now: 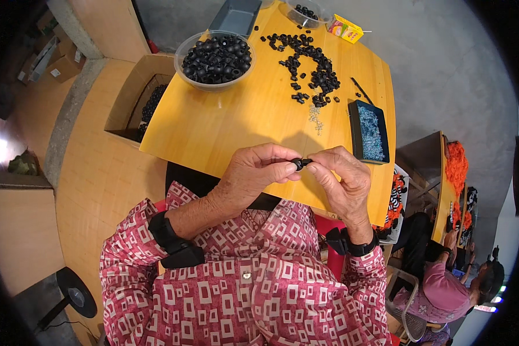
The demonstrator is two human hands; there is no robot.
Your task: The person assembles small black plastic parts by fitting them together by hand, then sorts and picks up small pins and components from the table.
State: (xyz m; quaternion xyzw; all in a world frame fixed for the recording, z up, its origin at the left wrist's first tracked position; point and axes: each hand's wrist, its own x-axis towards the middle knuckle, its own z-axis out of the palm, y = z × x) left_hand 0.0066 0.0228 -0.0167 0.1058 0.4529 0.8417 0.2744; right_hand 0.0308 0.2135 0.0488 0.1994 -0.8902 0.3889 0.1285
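Just over the table's near edge, my left hand (259, 170) and my right hand (343, 176) meet fingertip to fingertip. Between them is a small black plastic part (299, 164), pinched by the left thumb and forefinger. A second small black piece (307, 163) sits at its right end in the pinch of my right thumb and forefinger. Whether the two pieces are joined cannot be made out. Loose black pieces (323, 78) lie scattered across the table beyond my hands. Small clear or silvery bits (316, 118) lie in a little heap nearer to me.
On the yellow table (196, 135) stand a clear bowl (181, 66) of black caps, a black tray (356, 144) of tiny silvery pieces, a grey tray (236, 17) and a yellow box (345, 29). An open carton (124, 104) stands at the left. Another person (444, 288) sits at right.
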